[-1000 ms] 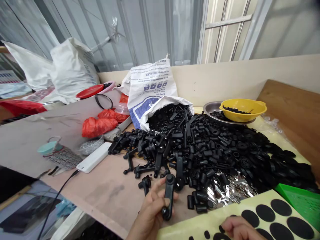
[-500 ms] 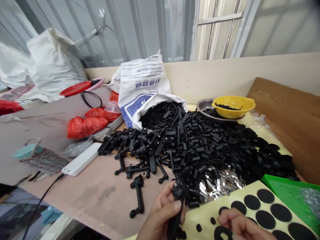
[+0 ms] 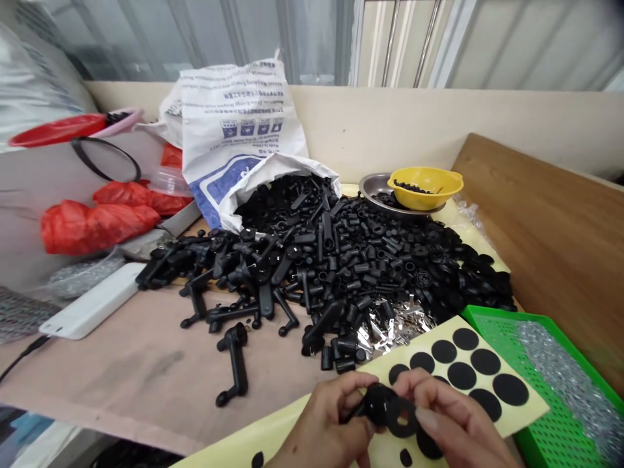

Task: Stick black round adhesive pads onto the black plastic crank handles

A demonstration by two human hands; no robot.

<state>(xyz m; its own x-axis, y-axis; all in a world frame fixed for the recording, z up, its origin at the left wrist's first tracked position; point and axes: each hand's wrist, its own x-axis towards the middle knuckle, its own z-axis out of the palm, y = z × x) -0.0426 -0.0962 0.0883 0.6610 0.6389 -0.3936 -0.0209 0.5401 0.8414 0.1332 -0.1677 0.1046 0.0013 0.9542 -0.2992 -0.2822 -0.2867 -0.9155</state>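
Observation:
At the bottom centre my left hand (image 3: 324, 422) is closed round a black plastic crank handle (image 3: 373, 404), gripping its round end. My right hand (image 3: 451, 422) pinches a black ring-shaped pad (image 3: 402, 416) against that end. Both hands hover over a pale yellow backing sheet (image 3: 517, 416) that carries black round pads (image 3: 509, 389). Behind it a big heap of black plastic parts (image 3: 351, 260) spills from a white printed sack (image 3: 234, 136). A single crank handle (image 3: 236, 361) lies alone on the board in front of the heap.
A green perforated tray (image 3: 507, 338) with small metal pieces sits at the right. A yellow bowl (image 3: 426, 185) rests in a steel dish at the back. Red bags (image 3: 92, 224), a white power bank (image 3: 90, 309) and shiny metal clips (image 3: 394, 325) lie on the brown board; a wooden panel (image 3: 550, 227) bounds the right.
The view has shifted right and down. My left hand brought the crank handle over the yellow sheet, and my right hand lifted a ring pad from the sheet up to the handle's end.

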